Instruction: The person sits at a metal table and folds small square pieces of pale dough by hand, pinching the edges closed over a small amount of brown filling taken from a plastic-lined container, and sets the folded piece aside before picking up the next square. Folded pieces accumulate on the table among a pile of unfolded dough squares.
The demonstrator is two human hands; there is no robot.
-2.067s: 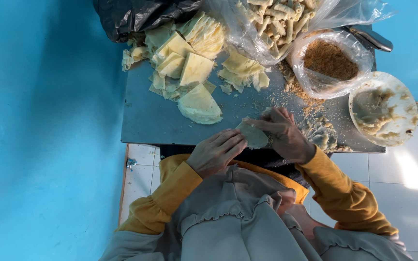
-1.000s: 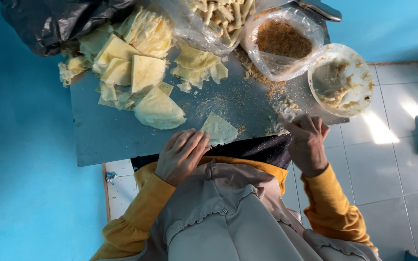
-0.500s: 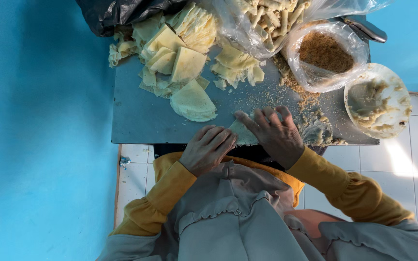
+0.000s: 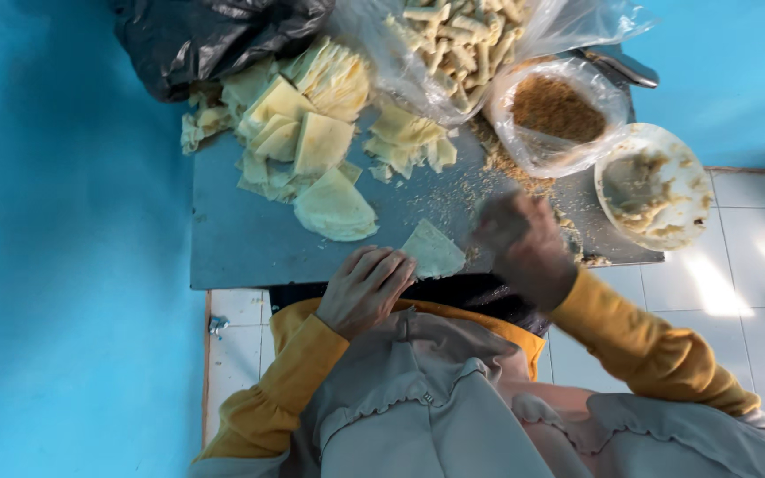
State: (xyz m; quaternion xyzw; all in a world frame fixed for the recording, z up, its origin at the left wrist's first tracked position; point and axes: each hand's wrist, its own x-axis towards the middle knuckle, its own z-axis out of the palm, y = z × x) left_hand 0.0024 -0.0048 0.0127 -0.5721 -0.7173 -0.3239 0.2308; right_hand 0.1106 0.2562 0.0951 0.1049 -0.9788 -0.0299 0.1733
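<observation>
**Head view: wrapper pinned at table edge, filling within reach**

Head camera, looking straight down on grey table set against blue wall. Left hand at 6 o'clock edge, fingers curled loosely, fingertips pressing near corner of pale triangular wrapper, apparently to keep thin sheet flat and steady. Wrapper lying on tabletop just at front edge, touching left fingertips, between both hands. Right hand at 4 o'clock from wrapper, blurred by motion, raised above crumb-strewn patch; grip impossible to tell, nothing clearly held. Yellow sleeves and grey ruffled garment filling lower frame.

Supplies fanned across far side, seemingly arranged for short reach. Stack of folded and loose wrappers at 11 o'clock, heaped beside crumpled black bag. Clear bag at 12 o'clock, mouth open toward worker, holding finished pale rolls. Second clear bag at 1 o'clock, rolled down at rim, holding brown crumbs; spill of same crumbs on table beneath. White bowl at 2 o'clock, at right table edge, smeared with remains of beige paste, mostly scraped down. White floor tiles beyond table, dark shoe at far right frame edge.
</observation>
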